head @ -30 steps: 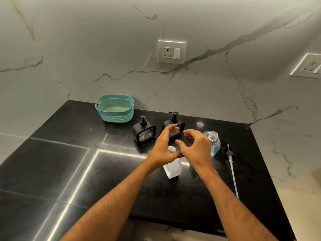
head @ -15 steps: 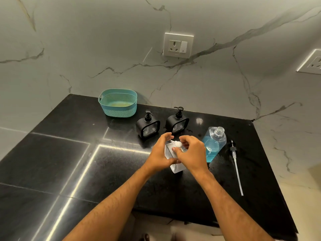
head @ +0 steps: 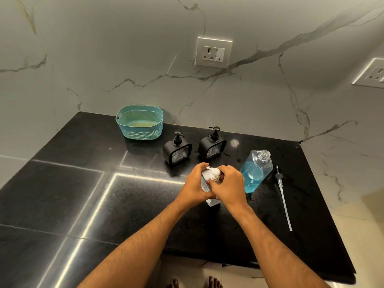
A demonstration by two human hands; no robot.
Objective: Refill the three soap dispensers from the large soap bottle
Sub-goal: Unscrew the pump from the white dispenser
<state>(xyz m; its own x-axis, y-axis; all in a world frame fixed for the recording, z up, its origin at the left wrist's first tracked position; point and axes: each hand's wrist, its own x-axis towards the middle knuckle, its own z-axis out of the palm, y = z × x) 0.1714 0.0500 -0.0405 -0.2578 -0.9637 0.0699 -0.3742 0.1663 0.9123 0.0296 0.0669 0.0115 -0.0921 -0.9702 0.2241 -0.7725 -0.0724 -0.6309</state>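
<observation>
A small white soap dispenser [head: 212, 201] stands on the black counter [head: 83, 194] in the middle. My left hand [head: 196, 187] grips its body from the left. My right hand [head: 230, 187] pinches its white pump head [head: 215, 173] at the collar. Two black dispensers [head: 177, 150] [head: 212, 145] with pumps on stand behind, upright. The large clear soap bottle [head: 256, 171], part full of blue soap, stands open to the right with no cap. Its long pump with tube [head: 282, 194] lies flat on the counter further right.
A teal basket [head: 139, 123] sits at the back left against the marble wall. A wall socket [head: 214, 51] is above the dispensers. The counter's front edge is near my forearms, and its right edge is just beyond the loose pump. Bare feet show below.
My hands have closed in on the white dispenser; the right hand now holds the white pump head on its neck. The camera has tilted, shifting the scene.
</observation>
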